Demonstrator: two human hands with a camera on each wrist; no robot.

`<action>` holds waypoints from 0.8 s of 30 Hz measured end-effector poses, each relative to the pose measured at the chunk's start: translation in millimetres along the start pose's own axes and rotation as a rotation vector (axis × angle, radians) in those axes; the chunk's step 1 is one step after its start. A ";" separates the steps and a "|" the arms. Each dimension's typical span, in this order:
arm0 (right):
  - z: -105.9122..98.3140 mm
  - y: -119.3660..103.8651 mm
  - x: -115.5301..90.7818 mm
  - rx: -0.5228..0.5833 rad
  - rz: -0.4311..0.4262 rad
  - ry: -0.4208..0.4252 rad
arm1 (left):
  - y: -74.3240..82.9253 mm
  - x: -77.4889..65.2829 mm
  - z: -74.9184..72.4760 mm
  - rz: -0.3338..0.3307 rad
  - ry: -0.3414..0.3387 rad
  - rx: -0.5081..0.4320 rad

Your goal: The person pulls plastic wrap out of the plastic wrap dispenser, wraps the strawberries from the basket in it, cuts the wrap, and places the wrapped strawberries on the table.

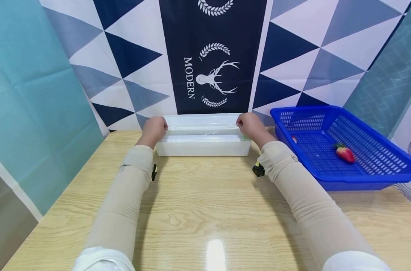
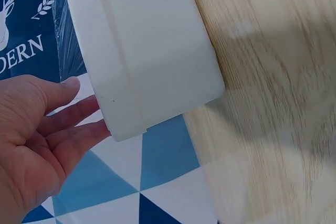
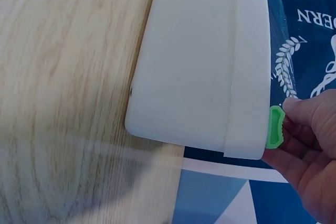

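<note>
A long white cling film dispenser (image 1: 203,148) lies crosswise at the back of the wooden table, its lid raised. Clear cling film (image 1: 205,130) stretches along its top between both hands. At the dispenser's left end my left hand (image 1: 153,130) pinches the film's edge, fingertips close to the box wall in the left wrist view. The right hand (image 1: 252,126) pinches the film at the opposite end. Beside those fingers, a green slide cutter (image 3: 274,128) sticks out from the dispenser's edge. Part of the film is hidden behind the box in both wrist views.
A blue plastic basket (image 1: 327,185) stands at the right, with a red strawberry (image 1: 345,154) inside and another bit of red near its left wall. Behind the dispenser hangs a patterned cloth (image 1: 134,60). The wooden table (image 1: 198,203) stretches toward the person.
</note>
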State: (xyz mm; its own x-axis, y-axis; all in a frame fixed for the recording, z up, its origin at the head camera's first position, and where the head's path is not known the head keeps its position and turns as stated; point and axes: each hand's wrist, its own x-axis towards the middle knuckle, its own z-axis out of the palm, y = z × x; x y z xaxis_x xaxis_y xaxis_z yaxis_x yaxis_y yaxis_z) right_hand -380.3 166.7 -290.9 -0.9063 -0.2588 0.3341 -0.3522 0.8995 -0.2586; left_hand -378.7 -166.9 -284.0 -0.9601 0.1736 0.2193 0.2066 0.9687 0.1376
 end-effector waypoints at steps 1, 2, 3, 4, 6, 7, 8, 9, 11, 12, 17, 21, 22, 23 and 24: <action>0.0 1.0 0.3 0.003 0.004 0.006 | 0.6 0.8 0.4 -0.008 0.000 -0.011; 0.4 2.1 1.1 0.008 0.006 0.010 | 1.0 1.5 0.9 -0.015 0.004 -0.018; 0.5 3.1 1.8 0.011 0.009 0.017 | 1.2 2.1 1.2 -0.021 0.007 -0.025; 0.7 4.2 2.9 0.016 0.013 0.023 | 1.3 2.5 1.4 -0.029 0.010 -0.034; -0.4 5.3 4.6 0.034 0.024 0.036 | 1.0 3.3 1.8 -0.046 0.018 -0.039; -1.2 5.6 5.4 0.039 0.026 0.043 | 0.8 3.6 1.7 -0.054 0.018 -0.038; -2.2 5.7 6.2 0.042 0.029 0.051 | 0.5 3.7 1.7 -0.061 0.018 -0.035; -3.6 5.5 6.8 0.047 0.032 0.057 | 0.3 3.8 1.5 -0.068 0.017 -0.035; -6.4 4.6 7.5 0.047 0.033 0.068 | 0.1 3.6 0.7 -0.082 0.014 -0.031; -7.6 4.4 7.8 0.041 0.031 0.071 | 0.2 3.5 0.1 -0.085 0.013 -0.032; -11.8 4.2 9.0 0.025 0.035 0.074 | 1.9 2.8 -4.0 -0.083 0.043 -0.031; -14.8 3.2 9.5 0.024 0.041 0.079 | 2.6 3.1 -7.5 -0.070 0.074 -0.014; -15.8 2.7 9.6 0.027 0.041 0.079 | 2.7 3.4 -8.4 -0.067 0.079 -0.013; -16.9 2.2 9.6 0.027 0.042 0.081 | 2.6 3.8 -9.3 -0.066 0.083 -0.010; -17.9 1.9 9.8 0.021 0.041 0.084 | 2.4 4.2 -10.4 -0.065 0.087 -0.008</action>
State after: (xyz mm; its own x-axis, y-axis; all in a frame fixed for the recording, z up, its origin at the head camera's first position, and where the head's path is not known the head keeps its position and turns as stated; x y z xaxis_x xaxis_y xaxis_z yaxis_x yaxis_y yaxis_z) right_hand -385.6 172.2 -271.9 -0.8976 -0.1904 0.3974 -0.3206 0.9009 -0.2925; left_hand -380.4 -165.6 -272.7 -0.9514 0.0941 0.2931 0.1462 0.9760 0.1614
